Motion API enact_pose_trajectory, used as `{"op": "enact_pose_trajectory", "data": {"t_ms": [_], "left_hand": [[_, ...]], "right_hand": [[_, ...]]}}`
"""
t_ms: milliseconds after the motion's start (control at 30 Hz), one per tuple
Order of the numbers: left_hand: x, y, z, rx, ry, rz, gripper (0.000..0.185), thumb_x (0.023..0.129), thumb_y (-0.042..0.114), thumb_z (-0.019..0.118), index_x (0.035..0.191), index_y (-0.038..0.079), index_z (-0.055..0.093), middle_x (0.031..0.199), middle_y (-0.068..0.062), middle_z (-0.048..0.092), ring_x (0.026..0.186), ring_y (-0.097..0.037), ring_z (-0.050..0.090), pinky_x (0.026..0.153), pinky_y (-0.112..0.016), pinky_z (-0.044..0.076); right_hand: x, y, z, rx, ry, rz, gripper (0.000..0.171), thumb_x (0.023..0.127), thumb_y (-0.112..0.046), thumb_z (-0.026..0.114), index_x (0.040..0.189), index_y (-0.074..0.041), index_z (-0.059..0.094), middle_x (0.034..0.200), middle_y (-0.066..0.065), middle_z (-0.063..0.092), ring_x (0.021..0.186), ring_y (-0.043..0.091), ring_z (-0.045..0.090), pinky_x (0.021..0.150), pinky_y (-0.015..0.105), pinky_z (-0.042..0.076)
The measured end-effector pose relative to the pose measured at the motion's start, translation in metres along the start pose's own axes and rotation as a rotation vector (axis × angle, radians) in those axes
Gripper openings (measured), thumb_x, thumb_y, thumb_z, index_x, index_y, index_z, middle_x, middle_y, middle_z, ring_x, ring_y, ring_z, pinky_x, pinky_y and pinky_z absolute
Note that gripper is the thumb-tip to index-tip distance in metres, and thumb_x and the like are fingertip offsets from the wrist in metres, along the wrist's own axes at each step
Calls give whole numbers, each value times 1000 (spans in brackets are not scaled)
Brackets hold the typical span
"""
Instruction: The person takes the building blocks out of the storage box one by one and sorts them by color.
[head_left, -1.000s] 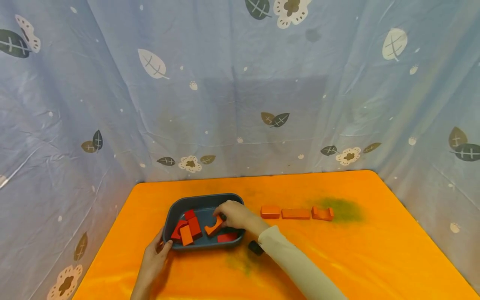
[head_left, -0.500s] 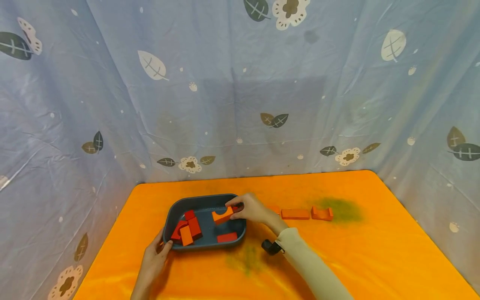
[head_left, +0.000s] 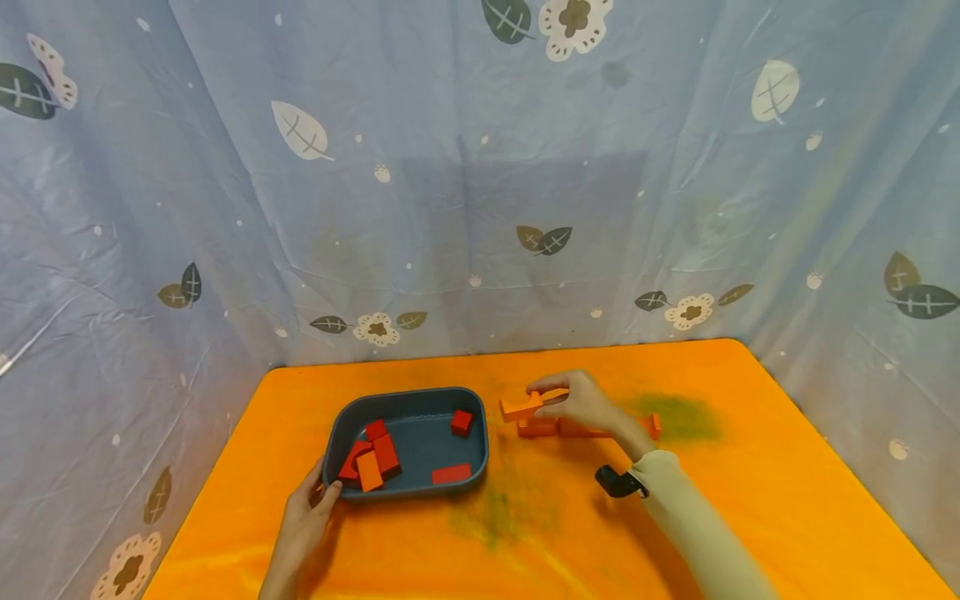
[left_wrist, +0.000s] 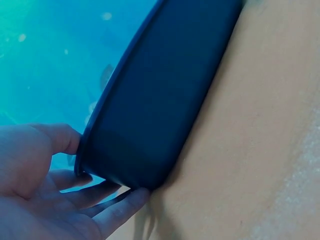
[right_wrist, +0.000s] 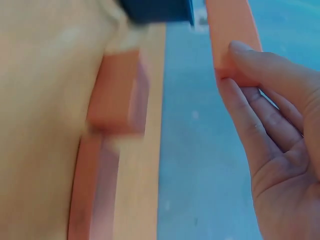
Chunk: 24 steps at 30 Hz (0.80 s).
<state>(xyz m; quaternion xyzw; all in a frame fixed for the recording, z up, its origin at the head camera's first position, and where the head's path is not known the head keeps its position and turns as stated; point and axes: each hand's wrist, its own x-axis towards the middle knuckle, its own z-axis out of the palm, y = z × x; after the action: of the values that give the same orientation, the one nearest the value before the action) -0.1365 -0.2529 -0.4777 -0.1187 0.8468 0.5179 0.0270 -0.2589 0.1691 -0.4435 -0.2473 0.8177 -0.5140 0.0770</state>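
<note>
My right hand [head_left: 577, 402] pinches an orange arch block [head_left: 522, 406] and holds it in the air just right of the tray, above the row of orange blocks [head_left: 536, 429] on the table. In the right wrist view the arch block [right_wrist: 232, 37] sits between my thumb and fingertips [right_wrist: 240, 67], over two of the blocks [right_wrist: 117, 92] lying below. My left hand [head_left: 311, 504] grips the near left corner of the dark blue tray [head_left: 405, 492]. The left wrist view shows its thumb on the tray's rim [left_wrist: 150, 115] and the fingers [left_wrist: 107, 210] under its base.
Several red and orange blocks [head_left: 375, 454] lie in the tray. The table has an orange cloth [head_left: 750, 500] with greenish smudges. A blue leaf-print curtain [head_left: 450, 167] closes it in at the back and both sides. A dark strap [head_left: 617, 482] is on my right wrist.
My right hand has lifted the arch block out of the tray and carried it right, to above the row of blocks. The left hand has stayed on the tray's corner.
</note>
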Motion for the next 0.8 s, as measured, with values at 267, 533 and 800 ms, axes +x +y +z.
{"op": "enact_pose_trajectory", "data": {"t_ms": [267,533,800], "left_hand": [[-4,-5,4,1,-9,17,61,103,9,47,153,-7,17,154,-33,21,134,-49,36,102,-48,42],[-5,-6,5,-28,-5,26,61,103,9,47,153,-7,16,154,-32,22,134,-47,37,102,-43,43],[-2,-2,0,-30,-25,29,61,104,10,45,154,-5,14,155,-32,20,135,-47,37,102,-42,44]], "right_hand": [[-56,27,-57,-63,116,71,41,84,-12,77,122,1,67,123,22,64,104,37,67,81,31,57],[-103,40,-106,-170,221,142,44,86,-22,77,123,0,67,125,21,63,104,27,68,78,24,57],[-141,62,-143,-317,281,172,42,87,-28,76,123,-8,68,126,14,65,101,-18,51,78,11,48]]}}
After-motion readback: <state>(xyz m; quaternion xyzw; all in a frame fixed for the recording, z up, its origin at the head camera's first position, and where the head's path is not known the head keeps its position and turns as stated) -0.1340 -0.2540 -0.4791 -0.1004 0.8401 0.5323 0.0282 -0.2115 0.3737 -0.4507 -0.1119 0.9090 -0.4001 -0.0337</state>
